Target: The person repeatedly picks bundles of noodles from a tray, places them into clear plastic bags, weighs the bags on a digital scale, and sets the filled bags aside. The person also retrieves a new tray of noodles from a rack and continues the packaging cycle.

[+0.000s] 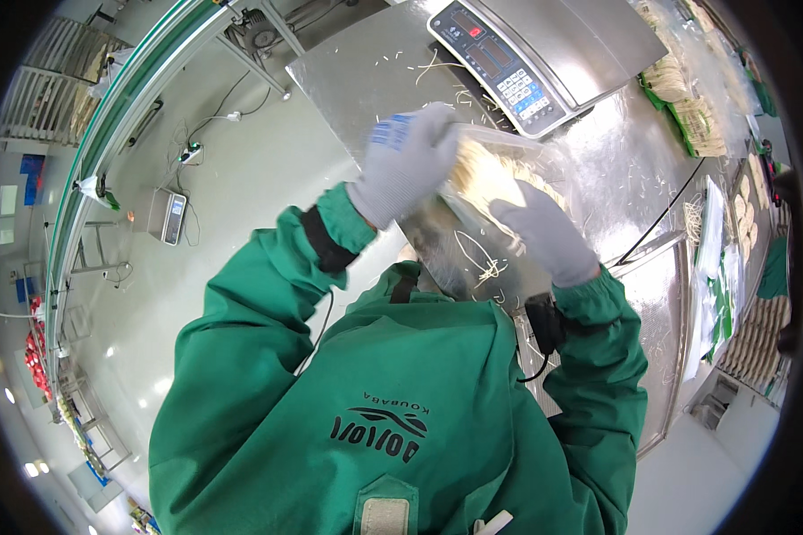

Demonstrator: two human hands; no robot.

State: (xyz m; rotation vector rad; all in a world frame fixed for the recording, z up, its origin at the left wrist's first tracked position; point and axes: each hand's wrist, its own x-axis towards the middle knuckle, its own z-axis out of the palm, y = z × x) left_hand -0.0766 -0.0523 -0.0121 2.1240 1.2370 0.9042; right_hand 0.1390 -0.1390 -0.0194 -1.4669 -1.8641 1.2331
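Note:
Both my hands wear grey gloves, and green sleeves cover my arms. My left hand (408, 162) is closed on the edge of a clear plastic bag (516, 137), slightly above the steel table (348, 85). A bundle of pale noodles (484, 178) lies in or against the bag's mouth; glare on the film hides how much is inside. My right hand (549, 234) grips the lower right end of the bundle, fingers towards the left hand. Some loose noodle strands (484, 259) lie on the table just below.
A digital scale (500, 76) with a steel pan stands at the table's far side, noodle scraps beside it. Bagged noodles (696, 125) are piled at far right, near a stack of plastic bags (709, 267). A green-edged conveyor (107, 116) curves along the left.

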